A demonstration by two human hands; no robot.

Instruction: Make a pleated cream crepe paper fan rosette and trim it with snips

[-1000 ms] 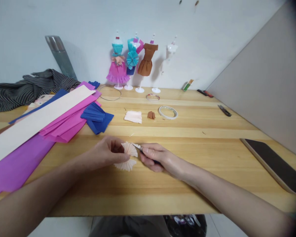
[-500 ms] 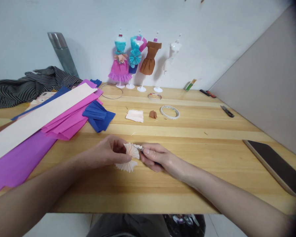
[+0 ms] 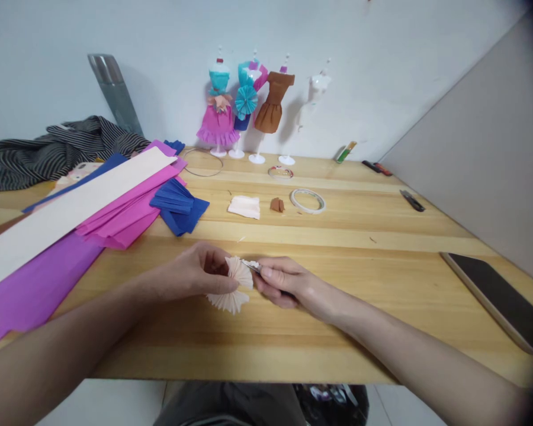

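A small pleated cream paper fan (image 3: 233, 288) sits at the front middle of the wooden table (image 3: 346, 278). My left hand (image 3: 194, 275) is closed around its left side, thumb pressed on the pleats. My right hand (image 3: 281, 281) is closed on a small metal tool (image 3: 251, 265), likely snips, whose tip touches the fan's upper right edge.
Long pink, purple, cream and blue paper sheets (image 3: 71, 219) lie at the left, with pleated blue paper (image 3: 179, 207) beside them. Further back are a cream folded piece (image 3: 244, 207), a brown scrap (image 3: 276, 205), a tape ring (image 3: 308, 200) and dressed mannequins (image 3: 249, 106). A tablet (image 3: 501, 299) lies right.
The hands and fan have stayed in place; only the camera view shifted slightly, and the fan sits a touch further right.
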